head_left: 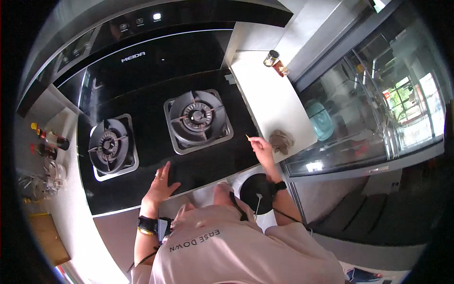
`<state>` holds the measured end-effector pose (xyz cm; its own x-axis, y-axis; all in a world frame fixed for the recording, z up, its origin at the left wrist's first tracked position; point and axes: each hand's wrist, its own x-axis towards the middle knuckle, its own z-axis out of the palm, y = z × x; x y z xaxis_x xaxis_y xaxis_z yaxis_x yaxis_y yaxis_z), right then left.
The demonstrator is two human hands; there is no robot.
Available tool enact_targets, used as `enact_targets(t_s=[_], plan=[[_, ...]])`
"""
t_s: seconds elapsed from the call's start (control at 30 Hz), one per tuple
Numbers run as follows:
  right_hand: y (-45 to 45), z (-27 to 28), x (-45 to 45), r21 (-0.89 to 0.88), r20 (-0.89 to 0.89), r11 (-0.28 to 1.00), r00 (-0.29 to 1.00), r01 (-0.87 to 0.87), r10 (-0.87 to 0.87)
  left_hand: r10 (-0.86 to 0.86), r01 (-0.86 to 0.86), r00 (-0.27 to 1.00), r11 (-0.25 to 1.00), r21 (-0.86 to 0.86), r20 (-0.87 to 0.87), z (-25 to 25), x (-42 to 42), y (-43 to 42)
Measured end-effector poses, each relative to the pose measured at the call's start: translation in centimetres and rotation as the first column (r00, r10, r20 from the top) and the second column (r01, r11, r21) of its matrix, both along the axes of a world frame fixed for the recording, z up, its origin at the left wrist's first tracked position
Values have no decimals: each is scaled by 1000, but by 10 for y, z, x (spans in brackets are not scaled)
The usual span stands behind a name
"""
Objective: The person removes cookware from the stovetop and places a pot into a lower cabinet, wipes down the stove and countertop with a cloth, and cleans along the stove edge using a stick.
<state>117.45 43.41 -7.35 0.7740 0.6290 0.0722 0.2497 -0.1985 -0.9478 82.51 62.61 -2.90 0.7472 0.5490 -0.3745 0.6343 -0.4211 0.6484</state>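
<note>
On the black glass cooktop (156, 142), my left hand (161, 185) rests near the front edge with its fingers spread, holding nothing. My right hand (263, 152) is over the cooktop's right front corner, its fingers pinching a small thin stick (248, 137) that points up and left. The right burner (197, 115), a round grate on a square metal tray, lies between and beyond my hands. Farther left is the other burner (109, 146). A crumpled brownish cloth (281, 142) lies on the white counter just right of my right hand.
A jar (271, 58) and a small red packet (281, 69) stand at the back of the right counter (265, 90). Bottles (56, 140) line the left counter. A glass-fronted cabinet (345, 123) is at the right. A round black object (253, 191) sits below my right forearm.
</note>
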Motion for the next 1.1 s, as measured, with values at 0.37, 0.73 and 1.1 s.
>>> enact_targets(t_s=[0.37,0.73,1.1], plan=[[100,-26,180,-357,200,934,975,-21,98,167,-139,955,982,127,-247,-52,46,-36],[171,-42,205,-601,304,799,921,-11,242,219,-269,887,961,-69,-407,-25,71,-35],[191,-68,219,-505,318,863,928,-8,195,194,-261,896,958,-118,-400,-21,70,-31]])
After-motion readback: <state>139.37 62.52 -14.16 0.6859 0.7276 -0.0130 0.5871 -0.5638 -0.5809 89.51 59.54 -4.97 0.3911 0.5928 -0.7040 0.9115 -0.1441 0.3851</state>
